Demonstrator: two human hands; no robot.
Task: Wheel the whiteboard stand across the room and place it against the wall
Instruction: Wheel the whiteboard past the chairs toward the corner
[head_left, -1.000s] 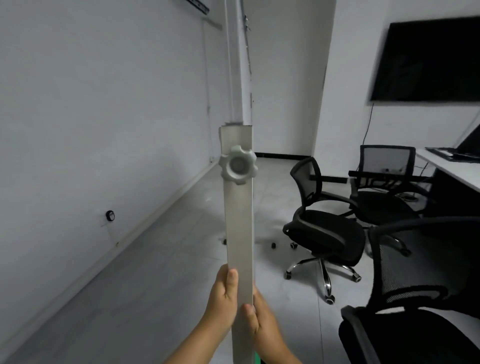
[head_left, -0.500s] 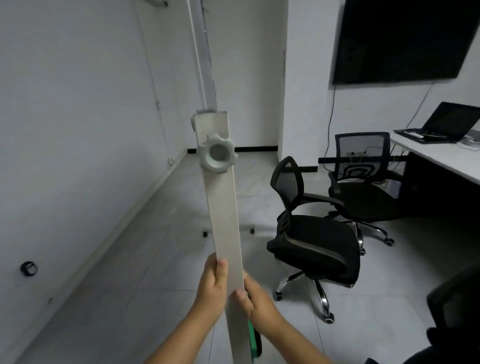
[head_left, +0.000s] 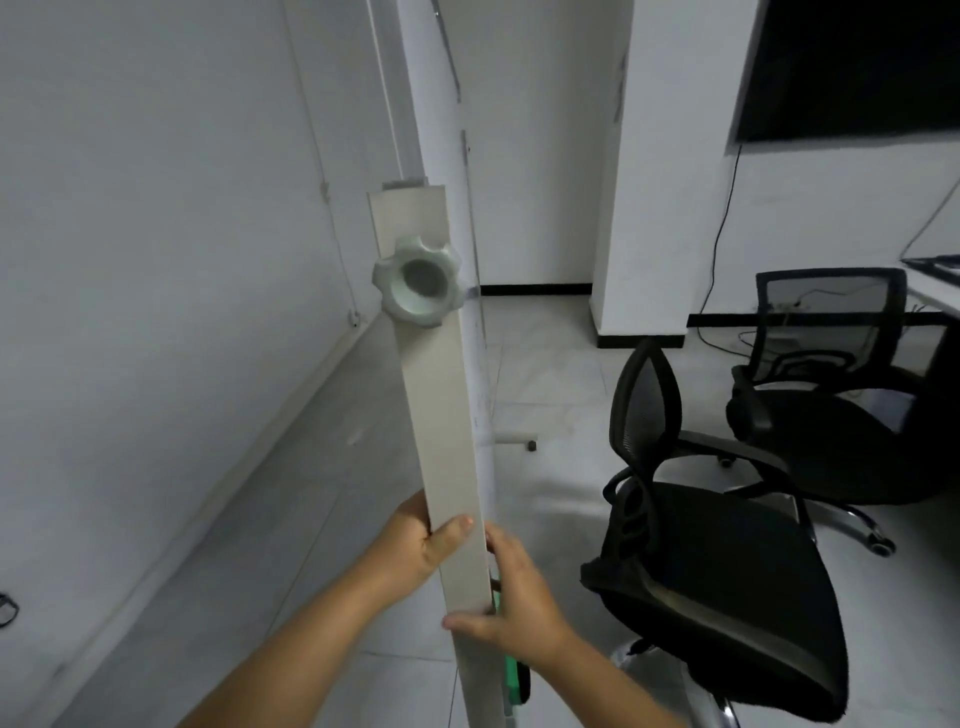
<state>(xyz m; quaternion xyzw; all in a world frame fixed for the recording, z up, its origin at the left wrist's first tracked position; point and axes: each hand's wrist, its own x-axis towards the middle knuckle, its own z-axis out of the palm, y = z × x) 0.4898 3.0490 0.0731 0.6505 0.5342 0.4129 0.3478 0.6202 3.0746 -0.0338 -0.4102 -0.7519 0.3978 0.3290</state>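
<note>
meanwhile both the left hand (head_left: 415, 545) and right hand (head_left: 511, 597) clasp the whiteboard stand's upright post (head_left: 441, 415), whose base could snag the office chair (head_left: 717, 571) just right of them.

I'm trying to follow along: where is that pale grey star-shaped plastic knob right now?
In the head view, the pale grey star-shaped plastic knob sits left of centre, near the top of the beige stand post, well above both gripping hands.
</note>
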